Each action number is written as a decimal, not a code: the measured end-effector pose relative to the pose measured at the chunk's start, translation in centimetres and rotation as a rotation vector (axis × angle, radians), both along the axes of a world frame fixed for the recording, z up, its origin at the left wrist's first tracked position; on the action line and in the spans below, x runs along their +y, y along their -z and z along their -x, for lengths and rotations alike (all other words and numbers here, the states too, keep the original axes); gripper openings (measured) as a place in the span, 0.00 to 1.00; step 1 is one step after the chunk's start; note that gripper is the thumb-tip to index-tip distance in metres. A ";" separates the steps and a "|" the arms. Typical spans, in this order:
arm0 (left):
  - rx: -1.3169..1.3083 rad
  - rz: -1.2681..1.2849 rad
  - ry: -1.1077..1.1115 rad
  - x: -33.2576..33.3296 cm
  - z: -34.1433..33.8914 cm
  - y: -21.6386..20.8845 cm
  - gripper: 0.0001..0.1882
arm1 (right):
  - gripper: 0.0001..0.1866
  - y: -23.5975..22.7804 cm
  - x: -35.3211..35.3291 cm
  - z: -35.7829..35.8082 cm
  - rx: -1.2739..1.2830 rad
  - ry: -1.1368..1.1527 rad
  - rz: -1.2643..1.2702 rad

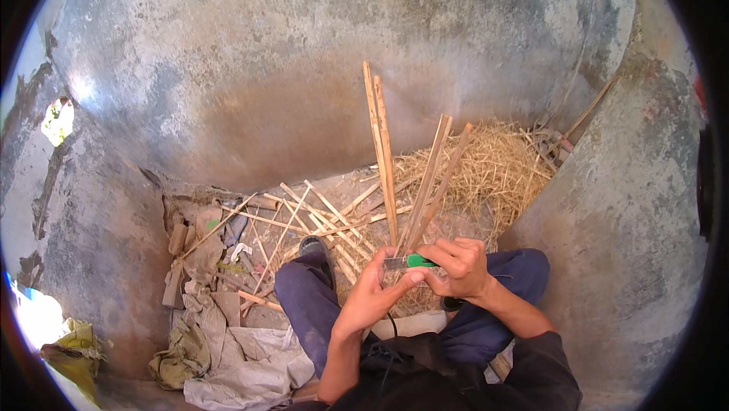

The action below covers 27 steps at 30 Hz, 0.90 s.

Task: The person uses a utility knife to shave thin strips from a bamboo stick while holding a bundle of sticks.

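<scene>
My right hand is closed around the green handle of a knife. Its grey blade points left and lies across the lower ends of several long, pale split strips that look like bamboo. My left hand is closed at those lower ends, its fingers beside the blade and its thumb reaching toward my right hand. From my hands the strips fan upward and away, two leaning left and others leaning right. Whether they join at the bottom is hidden by my fingers and the blade.
Cut sticks lie crossed on the ground ahead to the left. Dry straw is heaped at the far right. Crumpled sacking lies by my left leg, near wood scraps. A curved grey wall rises beyond, with walls on both sides.
</scene>
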<state>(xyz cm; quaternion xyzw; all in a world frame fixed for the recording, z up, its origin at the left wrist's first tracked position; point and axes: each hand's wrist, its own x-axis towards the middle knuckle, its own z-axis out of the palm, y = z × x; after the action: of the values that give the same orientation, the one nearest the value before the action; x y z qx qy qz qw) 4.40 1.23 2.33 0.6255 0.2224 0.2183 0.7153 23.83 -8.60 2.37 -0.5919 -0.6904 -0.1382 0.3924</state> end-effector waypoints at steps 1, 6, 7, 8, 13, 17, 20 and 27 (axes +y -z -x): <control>0.006 -0.031 -0.015 -0.1 0.0 0.1 0.25 | 0.13 0.1 0.0 -0.1 -0.007 0.003 -0.001; 0.060 0.029 -0.005 -0.1 0.4 0.3 0.23 | 0.13 -0.1 0.2 -0.6 -0.028 0.010 0.003; 0.069 0.020 0.002 0.0 0.4 0.4 0.23 | 0.13 -0.3 0.3 -0.7 -0.032 0.023 -0.011; 0.080 0.011 0.006 0.0 0.6 0.6 0.23 | 0.14 -0.4 0.5 -0.9 -0.033 0.033 -0.025; 0.156 0.016 0.016 -0.1 1.4 1.0 0.22 | 0.16 -0.8 1.7 -2.6 -0.034 0.055 -0.074; 0.181 0.122 0.014 -0.1 2.0 0.7 0.21 | 0.16 -0.8 2.9 -3.8 -0.050 0.056 -0.053; 0.186 0.135 0.023 0.4 2.4 1.5 0.20 | 0.15 -0.6 3.8 -4.5 -0.065 0.034 -0.053; 0.257 -0.081 0.028 -0.9 6.3 8.5 0.20 | 0.24 -1.3 8.9 -22.7 0.344 0.639 0.002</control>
<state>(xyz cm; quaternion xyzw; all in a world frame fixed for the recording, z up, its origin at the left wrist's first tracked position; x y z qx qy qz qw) -1.89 0.33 -6.16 0.6796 0.2945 0.1352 0.6581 46.53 0.28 3.70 -0.7928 -0.3946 -0.1518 0.4390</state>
